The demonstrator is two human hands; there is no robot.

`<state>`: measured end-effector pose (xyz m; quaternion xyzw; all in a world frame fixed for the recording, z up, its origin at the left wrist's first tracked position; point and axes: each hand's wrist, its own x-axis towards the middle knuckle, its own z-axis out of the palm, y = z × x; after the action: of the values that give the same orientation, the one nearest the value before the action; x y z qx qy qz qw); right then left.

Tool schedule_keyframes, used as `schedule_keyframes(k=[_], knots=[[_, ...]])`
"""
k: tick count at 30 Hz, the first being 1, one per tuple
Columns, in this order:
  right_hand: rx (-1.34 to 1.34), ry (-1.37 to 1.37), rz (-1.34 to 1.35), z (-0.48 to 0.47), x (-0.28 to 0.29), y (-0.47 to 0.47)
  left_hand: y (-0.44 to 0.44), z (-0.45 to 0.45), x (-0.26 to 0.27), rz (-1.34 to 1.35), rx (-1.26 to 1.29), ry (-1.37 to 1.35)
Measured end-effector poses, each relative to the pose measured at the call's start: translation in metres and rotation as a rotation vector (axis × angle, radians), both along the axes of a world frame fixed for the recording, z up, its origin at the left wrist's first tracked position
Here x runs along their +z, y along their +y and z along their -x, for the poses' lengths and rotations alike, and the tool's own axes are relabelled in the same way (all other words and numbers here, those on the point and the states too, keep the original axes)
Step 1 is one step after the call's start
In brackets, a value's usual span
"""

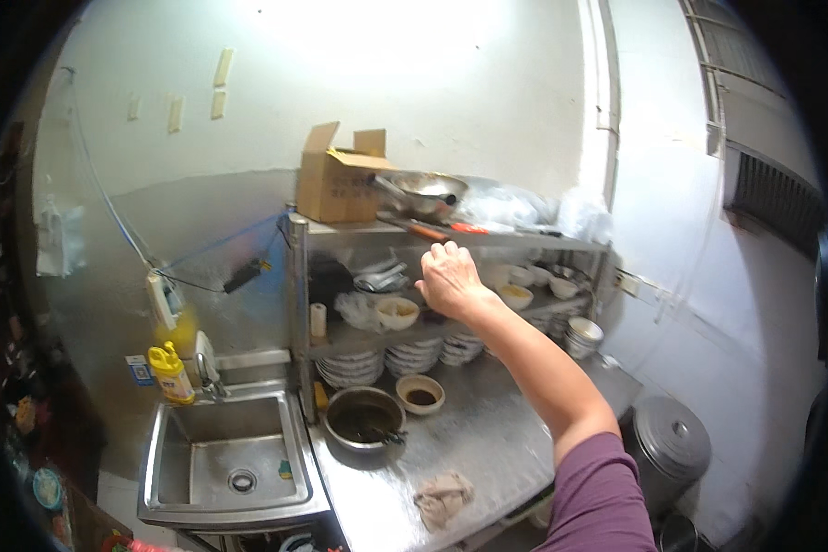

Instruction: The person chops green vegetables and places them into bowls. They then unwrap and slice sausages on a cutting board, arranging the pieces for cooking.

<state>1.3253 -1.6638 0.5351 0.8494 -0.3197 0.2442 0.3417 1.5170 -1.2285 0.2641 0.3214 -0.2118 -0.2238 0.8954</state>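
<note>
My right hand point(450, 279) is raised in front of the steel shelf rack, its fingers curled just below a wooden handle point(429, 233) on the top shelf. Whether the fingers touch that handle or hold anything cannot be told, as the back of the hand faces me. Near the handle, a metal wok point(422, 192) rests on the top shelf point(524, 239), beside an open cardboard box point(341, 185). A red item point(469, 228) and clear plastic bags point(510, 205) lie to the right. My left hand is out of view.
Below are stacked plates point(411, 357), bowls point(397, 313), a steel basin point(364, 419), a bowl of dark liquid point(421, 395) and a crumpled cloth point(444, 500) on the steel counter point(504, 441). A sink point(231, 455) with a yellow bottle point(171, 373) stands left, a lidded metal bin point(671, 438) right.
</note>
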Motion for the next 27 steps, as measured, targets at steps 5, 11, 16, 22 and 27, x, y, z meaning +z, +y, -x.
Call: schedule_keyframes(k=[5,11,16,22,27], knots=[[-0.222,0.035,-0.186,-0.066,0.022,-0.12,0.013,0.033,0.01,-0.11,0.262,0.045],[-0.097,-0.084,-0.277,-0.066,0.022,-0.177,0.009,0.072,0.011,-0.13,0.381,0.082],[-0.05,-0.114,-0.245,-0.046,0.039,-0.157,0.002,0.084,0.008,-0.123,0.386,0.077],[-0.135,-0.088,-0.167,0.056,0.057,-0.095,-0.025,0.07,0.006,-0.085,0.219,0.032],[-0.02,-0.367,-0.211,0.186,0.018,0.013,-0.069,0.061,0.007,-0.081,-0.058,-0.046]])
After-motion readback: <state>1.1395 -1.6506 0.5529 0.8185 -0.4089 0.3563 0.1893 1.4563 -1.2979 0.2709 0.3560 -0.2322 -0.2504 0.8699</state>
